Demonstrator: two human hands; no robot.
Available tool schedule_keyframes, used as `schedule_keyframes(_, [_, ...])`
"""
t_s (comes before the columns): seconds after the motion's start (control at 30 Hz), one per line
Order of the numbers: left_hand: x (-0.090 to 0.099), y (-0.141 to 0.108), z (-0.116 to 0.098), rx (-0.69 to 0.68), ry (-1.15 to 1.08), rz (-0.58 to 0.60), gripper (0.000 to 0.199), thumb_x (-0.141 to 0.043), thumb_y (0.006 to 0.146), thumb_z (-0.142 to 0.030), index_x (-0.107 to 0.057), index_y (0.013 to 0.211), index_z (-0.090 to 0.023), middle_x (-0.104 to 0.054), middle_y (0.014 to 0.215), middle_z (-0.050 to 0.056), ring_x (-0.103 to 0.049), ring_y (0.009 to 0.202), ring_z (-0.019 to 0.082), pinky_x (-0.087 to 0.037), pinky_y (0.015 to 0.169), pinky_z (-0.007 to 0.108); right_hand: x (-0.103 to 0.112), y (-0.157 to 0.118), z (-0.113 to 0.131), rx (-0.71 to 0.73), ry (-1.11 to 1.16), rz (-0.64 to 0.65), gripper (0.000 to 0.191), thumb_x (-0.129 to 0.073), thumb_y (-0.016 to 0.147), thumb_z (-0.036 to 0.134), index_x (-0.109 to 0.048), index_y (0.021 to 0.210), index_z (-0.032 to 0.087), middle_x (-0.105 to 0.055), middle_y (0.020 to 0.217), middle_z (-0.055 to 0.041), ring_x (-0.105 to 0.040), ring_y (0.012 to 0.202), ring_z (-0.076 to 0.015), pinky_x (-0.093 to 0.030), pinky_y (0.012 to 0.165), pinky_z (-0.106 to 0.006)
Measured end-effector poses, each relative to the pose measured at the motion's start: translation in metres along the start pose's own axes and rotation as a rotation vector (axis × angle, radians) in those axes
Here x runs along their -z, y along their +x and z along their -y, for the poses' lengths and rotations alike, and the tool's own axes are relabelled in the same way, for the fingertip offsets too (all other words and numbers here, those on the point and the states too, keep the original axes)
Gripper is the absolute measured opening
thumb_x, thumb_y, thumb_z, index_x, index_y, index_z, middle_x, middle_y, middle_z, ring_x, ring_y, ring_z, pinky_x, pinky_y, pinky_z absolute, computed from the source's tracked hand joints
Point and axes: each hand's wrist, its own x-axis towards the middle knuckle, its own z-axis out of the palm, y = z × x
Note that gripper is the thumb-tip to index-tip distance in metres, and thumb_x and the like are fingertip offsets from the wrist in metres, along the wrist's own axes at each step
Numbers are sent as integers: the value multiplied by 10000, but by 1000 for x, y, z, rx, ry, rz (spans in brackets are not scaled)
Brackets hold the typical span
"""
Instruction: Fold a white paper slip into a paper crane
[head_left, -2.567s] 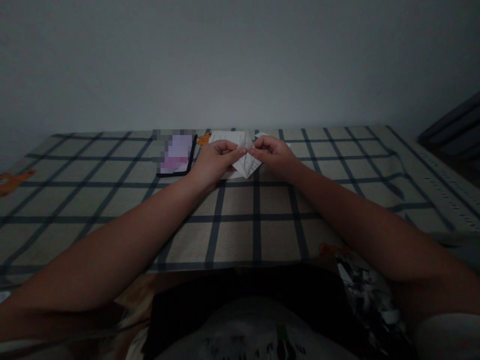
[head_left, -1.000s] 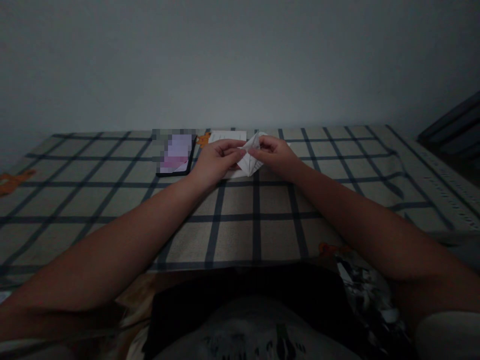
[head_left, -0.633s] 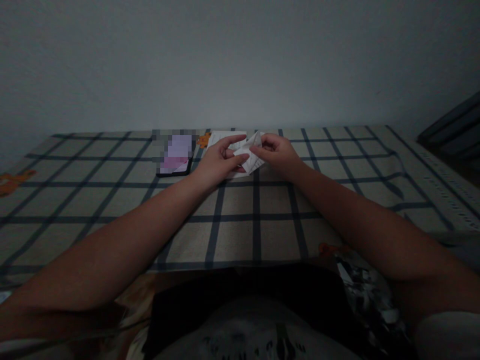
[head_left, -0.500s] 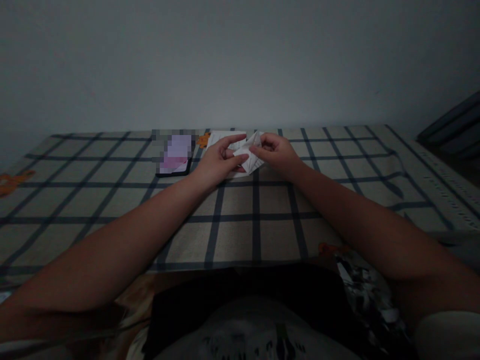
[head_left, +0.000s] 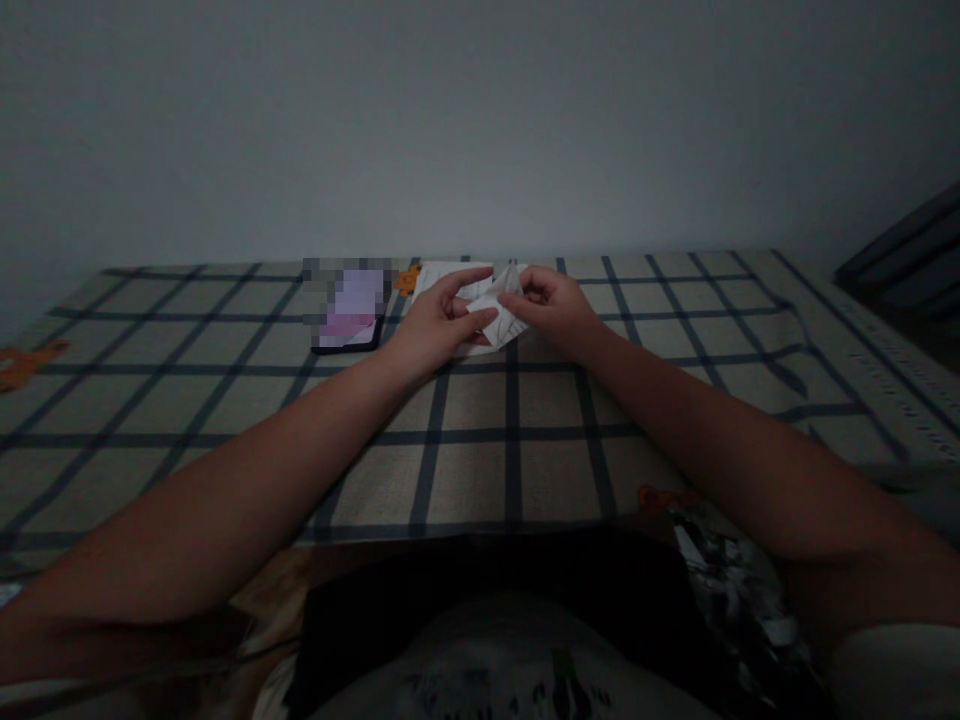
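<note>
A small folded white paper (head_left: 504, 318) with creases and faint marks is held between my two hands, its pointed tip upward. My left hand (head_left: 444, 316) grips its left side, the thumb on the near face and the index finger stretched out above. My right hand (head_left: 556, 302) pinches its right side between thumb and fingers. Under and behind my left hand lies a flat white sheet (head_left: 435, 272) with some marks on it. Part of this sheet is hidden by my hands.
A phone (head_left: 351, 310) with a lit, partly blurred screen lies left of my left hand on the checked tablecloth (head_left: 469, 400). A grey wall (head_left: 480, 130) rises behind the table. A dark striped object (head_left: 907, 245) stands at the far right.
</note>
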Motion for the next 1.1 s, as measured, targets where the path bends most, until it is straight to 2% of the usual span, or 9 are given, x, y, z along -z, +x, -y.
schedule_keyframes(0.17, [3,2,4,-6,7,7,712,-832,734,-305,-621,1408,-218,-718,693,-14,-701,607,152,-578,637,247,0,0,1,-10,-22,29,391,-789,788,535,-552,804,224,-536,727,17,-496,694,-143,-392,600,-277])
schedule_keyframes(0.4, [-1,-1,-2,19,-67,5,692,-824,723,-251,-622,1384,-215,-682,691,-43,-685,615,133,-611,666,260,0,1,1,-2,-29,12,418,-781,796,579,-553,829,231,-541,729,16,-504,695,-146,-396,583,-277])
schedule_keyframes(0.57, [-1,0,1,11,-51,72,776,-833,729,-261,-560,1452,-195,-603,617,-81,-642,566,119,-615,659,271,1,3,-4,17,12,-7,402,-791,784,544,-576,838,209,-567,734,21,-506,664,-124,-383,578,-265])
schedule_keyframes(0.7, [1,2,3,-12,-4,66,765,-810,752,-240,-550,1469,-175,-595,595,-82,-639,554,115,-589,640,249,1,4,-7,29,5,-15,379,-791,791,517,-581,835,204,-550,722,26,-498,662,-120,-375,576,-261])
schedule_keyframes(0.9, [2,3,4,6,-31,68,787,-811,742,-217,-543,1481,-180,-660,646,-54,-671,564,117,-560,599,220,1,2,-5,24,-7,-7,355,-780,811,496,-573,828,208,-533,706,28,-504,655,-126,-382,573,-266])
schedule_keyframes(1.1, [0,-1,3,52,-59,83,790,-794,766,-178,-510,1503,-199,-570,570,-107,-710,587,132,-619,689,265,2,3,-4,31,14,-39,372,-793,798,508,-578,843,208,-586,740,18,-540,690,-131,-415,600,-265])
